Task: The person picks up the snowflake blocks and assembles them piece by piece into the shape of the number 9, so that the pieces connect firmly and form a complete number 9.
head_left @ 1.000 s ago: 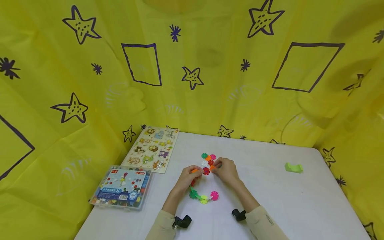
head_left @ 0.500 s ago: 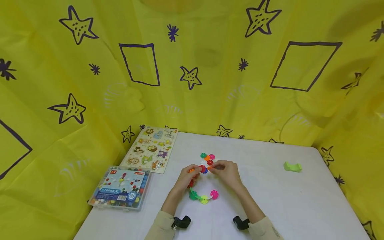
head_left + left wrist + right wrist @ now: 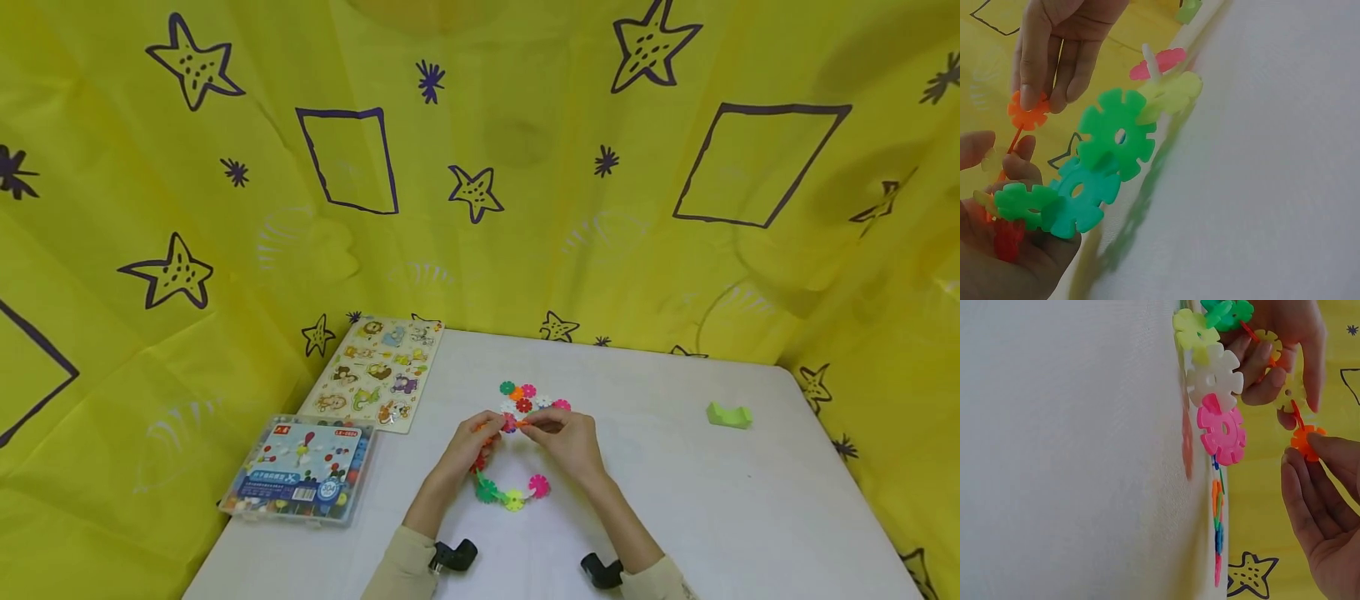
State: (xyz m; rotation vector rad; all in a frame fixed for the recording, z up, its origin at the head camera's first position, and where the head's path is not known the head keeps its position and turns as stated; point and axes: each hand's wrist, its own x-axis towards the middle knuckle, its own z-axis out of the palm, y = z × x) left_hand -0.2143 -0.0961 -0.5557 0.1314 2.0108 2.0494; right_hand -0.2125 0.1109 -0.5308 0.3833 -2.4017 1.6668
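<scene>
A chain of plastic snowflake discs [image 3: 513, 498] curves over the white table [image 3: 675, 500], with green [image 3: 1116, 140], yellow [image 3: 1191, 328], white [image 3: 1213, 375] and pink [image 3: 1222, 428] links. My left hand [image 3: 487, 433] grips the chain's upper end, fingers curled round red and green discs [image 3: 1019, 203]. Just right of it, my right hand [image 3: 528, 423] pinches a single orange disc [image 3: 1307, 440] between thumb and fingers. The orange disc [image 3: 1027, 112] hangs close to the chain's held end; whether it is joined I cannot tell. A small pile of loose discs [image 3: 525, 396] lies just beyond both hands.
An animal puzzle board [image 3: 378, 373] lies at the back left, and a clear plastic box of pieces [image 3: 303, 471] sits at the front left edge. A green block [image 3: 729, 414] rests at the right. Yellow star-printed cloth [image 3: 480, 167] surrounds the table.
My right hand has drawn slightly back towards me with the orange disc, uncovering a pink loose disc in the pile. The left hand and chain have barely shifted.
</scene>
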